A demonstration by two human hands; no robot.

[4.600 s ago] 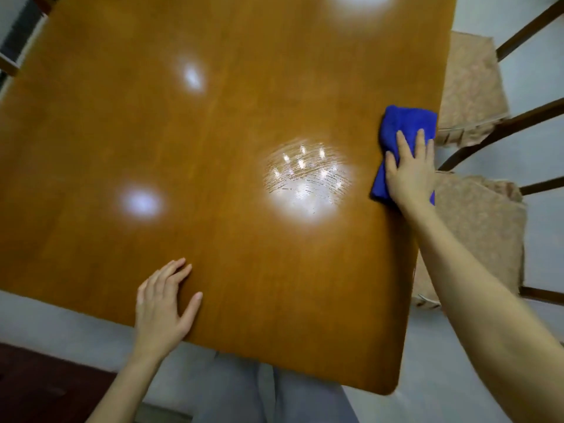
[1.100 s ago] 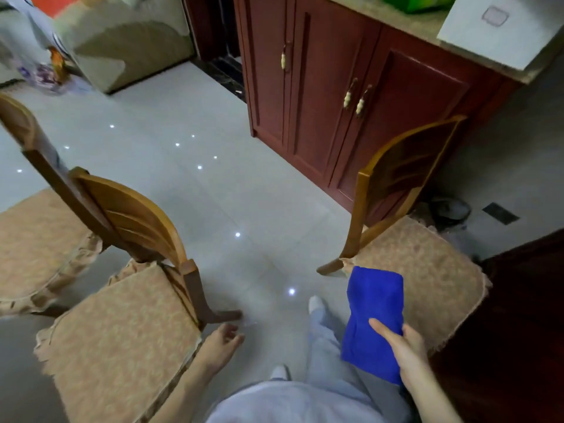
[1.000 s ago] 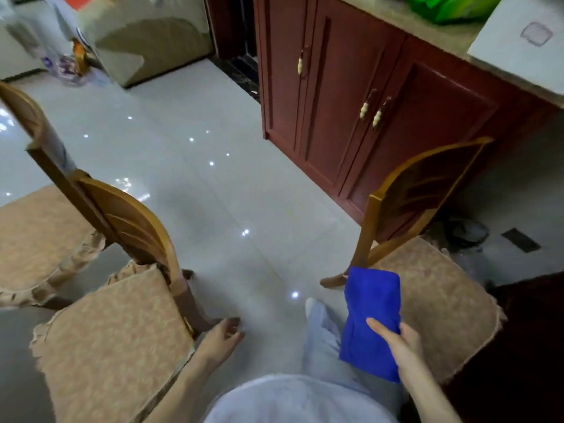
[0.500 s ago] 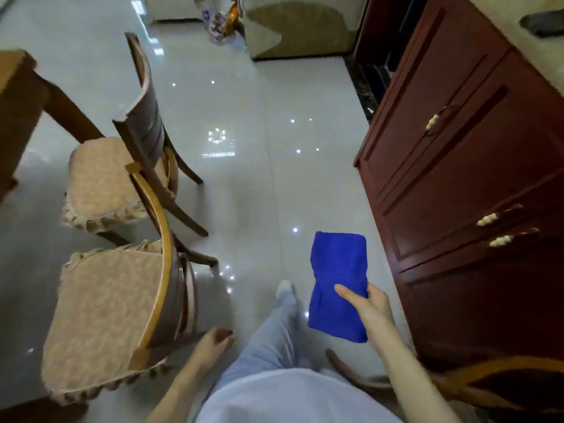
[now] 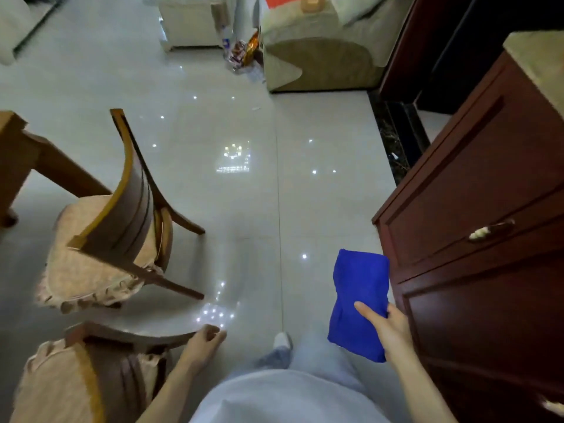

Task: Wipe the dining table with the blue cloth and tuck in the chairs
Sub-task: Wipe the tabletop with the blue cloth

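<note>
Blue cloth (image 5: 360, 297) sticks forward from right hand (image 5: 389, 329) grip.

On our left we find two chairs, the farther chair (image 5: 122, 215) beside the table (image 5: 15, 160), the nearer chair (image 5: 88, 377) behind it by our left hand (image 5: 201, 346). The cabinet (image 5: 488, 239) stands right, our right hand (image 5: 390, 331) and its cloth (image 5: 360, 294) just before it.

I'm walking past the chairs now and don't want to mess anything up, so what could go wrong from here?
1. The near chair and far chair both stand out from the table, with splayed legs in your walkway; a foot could catch one.
2. Your left hand is by the near chair's back; a one-handed shove may skew it.
3. The blue cloth in your right hand passes near the cabinet and could snag a handle.
</note>
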